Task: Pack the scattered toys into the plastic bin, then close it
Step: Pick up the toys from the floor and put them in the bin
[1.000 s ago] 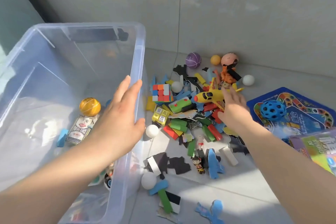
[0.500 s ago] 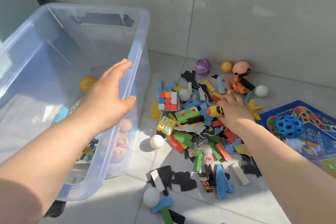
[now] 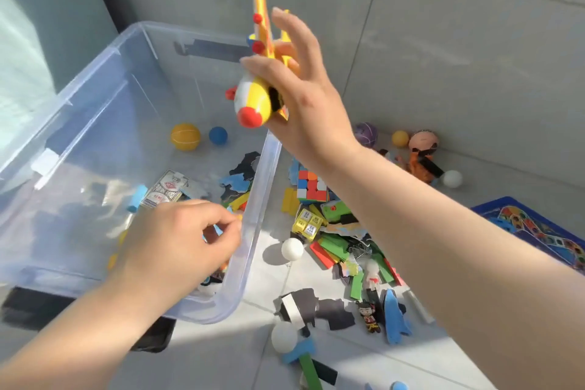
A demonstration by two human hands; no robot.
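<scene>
A glossy hard-plastic yellow plane (image 3: 254, 100) is gripped nose-down by the right hand (image 3: 304, 98) at upper centre, above the clear, smooth-walled plastic bin (image 3: 259, 193) at left. A release over the open interior is judged to be called for next. The left hand (image 3: 171, 250) is curled beside the bin's right wall, but whether anything is pinched cannot be told.

Hard, bright sunlight — the white ball (image 3: 292, 249) throws a crisp shadow leftward across the floor (image 3: 221, 358). Glare streaks the plastic bin (image 3: 95, 123) wall. Overall slightly soft, with straight lines bowing near the edges.
</scene>
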